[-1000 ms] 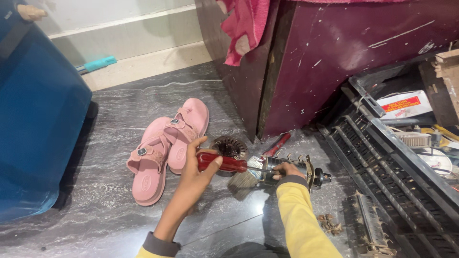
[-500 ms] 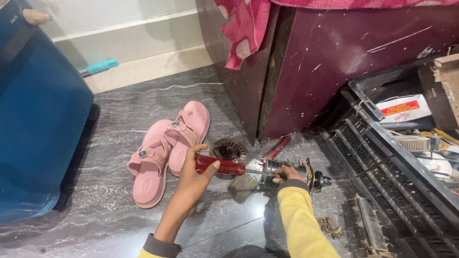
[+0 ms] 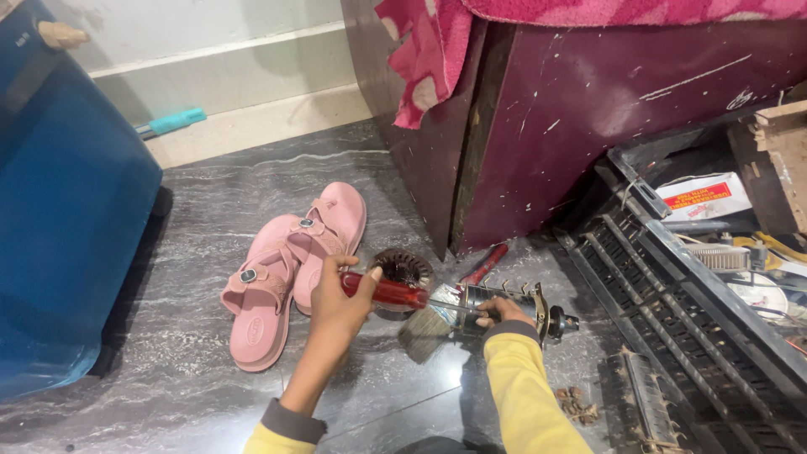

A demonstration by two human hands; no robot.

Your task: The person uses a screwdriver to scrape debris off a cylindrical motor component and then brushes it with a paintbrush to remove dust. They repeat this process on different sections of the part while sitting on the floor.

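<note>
My left hand (image 3: 336, 298) grips a screwdriver with a red handle (image 3: 388, 292), its shaft pointing right into a small metal motor (image 3: 504, 304) lying on the floor. My right hand (image 3: 501, 312), in a yellow sleeve, holds the motor body steady. A paintbrush (image 3: 424, 328) lies on the floor just under the screwdriver shaft. A round dark wire-like part (image 3: 403, 267) sits right behind the handle.
A pair of pink sandals (image 3: 290, 261) lies left of my hands. A second red-handled tool (image 3: 486, 264) rests by the maroon cabinet (image 3: 605, 118). A dark metal grille (image 3: 672, 319) and a box of parts fill the right. A blue container (image 3: 67, 219) stands at left.
My hands, the screwdriver and the motor stay in the same place; only the camera has shifted slightly.
</note>
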